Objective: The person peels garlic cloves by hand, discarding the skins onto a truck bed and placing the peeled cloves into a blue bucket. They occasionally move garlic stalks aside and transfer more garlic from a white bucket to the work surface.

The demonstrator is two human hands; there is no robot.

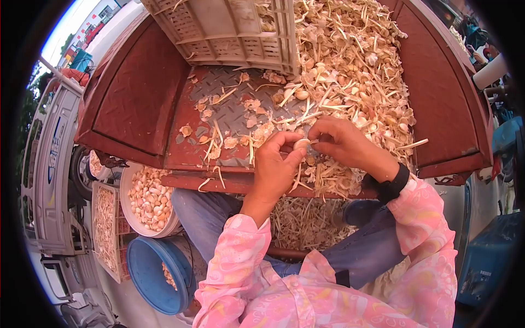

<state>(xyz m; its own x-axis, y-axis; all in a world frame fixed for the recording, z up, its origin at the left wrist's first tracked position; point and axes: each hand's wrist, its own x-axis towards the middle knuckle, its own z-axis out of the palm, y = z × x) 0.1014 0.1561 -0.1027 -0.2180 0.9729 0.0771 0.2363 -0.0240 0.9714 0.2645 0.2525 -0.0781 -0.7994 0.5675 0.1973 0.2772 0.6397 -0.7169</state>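
A pale garlic clove (301,144) is pinched between the thumb and fingers of my left hand (275,167), above the front edge of the red metal cargo bed. My right hand (350,145) is closed at the fingertips against the clove's right side; whether it grips the clove or a bit of skin I cannot make out. Beyond and to the right of my hands spreads a heap of garlic cloves, dry skins and stalks (350,71). Loose bits of garlic skin (231,142) lie on the bed to the left.
A plastic crate (229,52) stands tilted on the bed. At lower left are a white bucket (127,191) of cloves, a blue bucket (143,273) with some cloves, and another crate (106,229) of garlic bits. Stalks and skins (303,221) litter the ground between my legs. A grey vehicle (52,164) stands left.
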